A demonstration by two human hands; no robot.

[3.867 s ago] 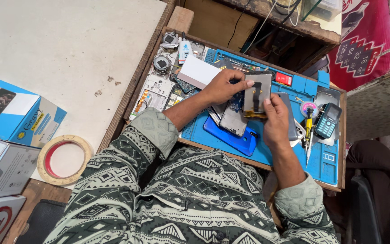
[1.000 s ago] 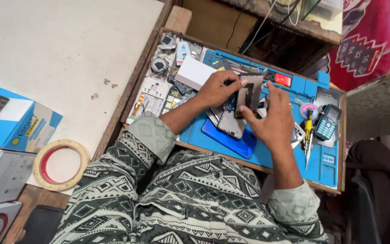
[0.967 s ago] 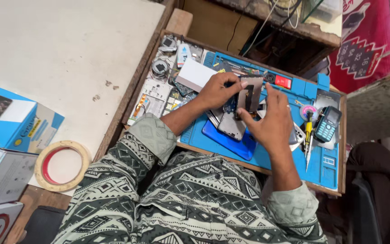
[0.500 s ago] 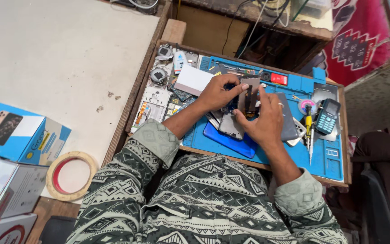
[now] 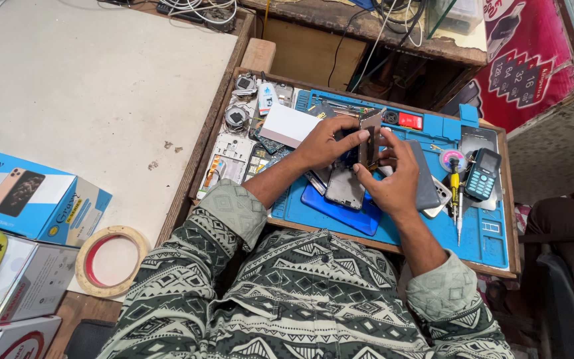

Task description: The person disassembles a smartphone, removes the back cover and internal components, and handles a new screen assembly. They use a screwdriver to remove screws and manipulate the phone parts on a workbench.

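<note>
Both my hands meet over a blue work mat (image 5: 479,233) set in a wooden tray. My left hand (image 5: 323,141) and my right hand (image 5: 393,179) together grip a thin grey phone part (image 5: 369,133), held upright on edge between the fingertips. Directly beneath them lie a grey phone body (image 5: 344,189) and a dark blue phone cover (image 5: 340,211). Another grey phone (image 5: 426,189) lies partly hidden under my right hand. My sleeves carry a green and white pattern.
A small keypad phone (image 5: 481,174), a yellow-handled screwdriver (image 5: 455,193) and a tape reel (image 5: 451,159) lie right of my hands. A white card (image 5: 289,125) and several loose parts sit at the mat's left. Left on the bench: blue phone box (image 5: 24,199), tape roll (image 5: 109,259).
My hands stay on the thin phone part, with small finger shifts. The camera has tilted, so the tray sits a little lower in view.
</note>
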